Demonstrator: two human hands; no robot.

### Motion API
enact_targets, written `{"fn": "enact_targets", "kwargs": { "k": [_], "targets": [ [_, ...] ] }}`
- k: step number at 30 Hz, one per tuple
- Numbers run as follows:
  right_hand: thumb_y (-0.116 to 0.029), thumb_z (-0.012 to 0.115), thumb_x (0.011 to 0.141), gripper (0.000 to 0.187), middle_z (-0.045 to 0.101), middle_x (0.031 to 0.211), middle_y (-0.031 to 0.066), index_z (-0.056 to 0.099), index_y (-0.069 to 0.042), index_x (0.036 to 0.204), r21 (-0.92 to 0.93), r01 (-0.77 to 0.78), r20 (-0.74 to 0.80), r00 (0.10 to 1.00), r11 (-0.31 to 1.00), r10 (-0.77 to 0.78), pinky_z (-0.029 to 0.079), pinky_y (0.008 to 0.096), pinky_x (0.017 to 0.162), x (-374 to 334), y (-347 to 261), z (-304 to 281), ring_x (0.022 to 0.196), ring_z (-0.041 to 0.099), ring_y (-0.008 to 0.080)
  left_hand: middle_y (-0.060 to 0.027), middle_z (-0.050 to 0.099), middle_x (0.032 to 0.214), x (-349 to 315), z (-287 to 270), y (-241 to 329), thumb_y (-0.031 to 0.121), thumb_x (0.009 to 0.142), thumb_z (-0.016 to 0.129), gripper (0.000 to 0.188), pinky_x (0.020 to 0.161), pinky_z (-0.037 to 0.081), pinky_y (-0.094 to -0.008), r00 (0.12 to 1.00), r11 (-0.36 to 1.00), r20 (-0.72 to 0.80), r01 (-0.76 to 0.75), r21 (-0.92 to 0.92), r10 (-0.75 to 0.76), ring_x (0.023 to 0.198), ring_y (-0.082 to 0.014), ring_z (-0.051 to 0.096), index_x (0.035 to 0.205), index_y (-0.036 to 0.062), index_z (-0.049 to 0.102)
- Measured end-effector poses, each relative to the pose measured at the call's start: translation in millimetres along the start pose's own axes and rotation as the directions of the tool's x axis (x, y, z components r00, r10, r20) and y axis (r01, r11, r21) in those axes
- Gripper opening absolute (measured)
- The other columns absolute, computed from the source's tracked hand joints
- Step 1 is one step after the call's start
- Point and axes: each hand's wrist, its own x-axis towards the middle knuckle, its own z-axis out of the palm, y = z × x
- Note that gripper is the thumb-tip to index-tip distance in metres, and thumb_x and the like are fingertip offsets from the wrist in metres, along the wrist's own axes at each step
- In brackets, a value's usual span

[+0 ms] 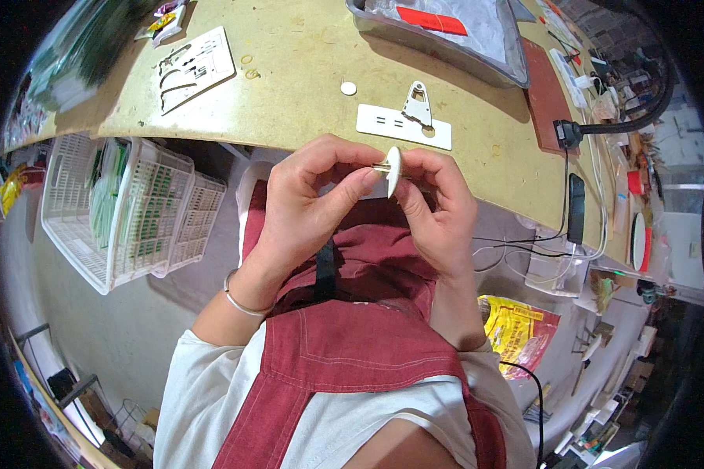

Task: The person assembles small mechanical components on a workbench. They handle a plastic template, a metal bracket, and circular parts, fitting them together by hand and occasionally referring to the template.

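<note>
Close to the table's front edge, my two hands meet over a small white rounded piece (394, 172), seen nearly edge-on. My right hand (438, 199) pinches it between thumb and fingers. My left hand (309, 187) is closed in a pinch on a small thin yellowish piece (381, 167) that touches the white piece's left side. Just beyond the hands lies a flat white board (371, 123) with short slots. A white triangular plate with cut-outs (418, 98) rests partly on that board. A white disc (348, 89) lies to its left.
On the table (297, 70) sit a white sheet with dark cut-outs (211, 66), a grey tray (516, 59) with a red item (432, 21), and a phone (576, 207). White baskets (125, 234) stand at left. A yellow-and-red bag (516, 332) lies on the floor at right.
</note>
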Motion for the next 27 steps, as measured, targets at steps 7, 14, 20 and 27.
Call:
{"fn": "enact_targets", "kwargs": {
  "k": [7, 14, 20, 27],
  "targets": [
    [-0.002, 0.071, 0.101, 0.022, 0.073, 0.109, 0.0082, 0.064, 0.0, 0.122, 0.031, 0.019, 0.056, 0.998, 0.999, -0.021, 0.057, 0.03, 0.086, 0.8, 2.9, 5.0, 0.096, 0.071, 0.0145, -0.0056, 0.074, 0.108, 1.7, 0.9, 5.4, 0.002, 0.1, 0.076, 0.017, 0.081, 0.058, -0.0247, 0.96, 0.887, 0.103, 0.279, -0.368, -0.26, 0.092, -0.0109, 0.07, 0.116, -0.003, 0.078],
    [0.0, 0.067, 0.103, 0.02, 0.072, 0.105, 0.0063, 0.065, 0.0, 0.122, 0.137, -0.09, 0.023, 0.996, 0.986, 0.088, 0.056, 0.0289, 0.085, 0.0, -3.0, 2.9, 0.096, 0.069, 0.0119, -0.0041, 0.076, 0.107, 0.0, 5.7, -2.2, 0.002, 0.099, 0.077, 0.02, 0.082, 0.058, -0.0247, 0.985, 0.926, 0.042, 0.17, -0.336, -0.166, 0.093, -0.01, 0.07, 0.119, -0.0015, 0.079],
    [-0.003, 0.066, 0.105, 0.016, 0.073, 0.102, 0.0065, 0.066, 0.0, 0.121, 0.005, -0.007, -0.039, 0.999, 1.0, 0.007, 0.055, 0.0282, 0.08, -0.1, 2.1, 7.0, 0.091, 0.068, 0.0112, -0.0042, 0.077, 0.108, -3.8, 9.9, -2.6, 0.006, 0.101, 0.077, 0.024, 0.079, 0.057, -0.0235, 0.97, 0.872, 0.046, 0.234, -0.43, -0.237, 0.091, -0.0081, 0.068, 0.124, -0.0007, 0.077],
    [-0.003, 0.068, 0.106, 0.021, 0.072, 0.115, 0.0047, 0.066, 0.003, 0.127, 0.017, -0.044, 0.003, 0.999, 0.999, 0.044, 0.057, 0.0262, 0.089, -2.1, 3.6, 5.8, 0.099, 0.069, 0.0111, -0.0027, 0.078, 0.105, -3.0, 8.4, -9.3, 0.014, 0.102, 0.077, 0.024, 0.076, 0.054, -0.0221, 0.961, 0.867, 0.034, 0.261, -0.424, -0.273, 0.086, -0.0066, 0.065, 0.122, 0.0, 0.077]
  ]
}}
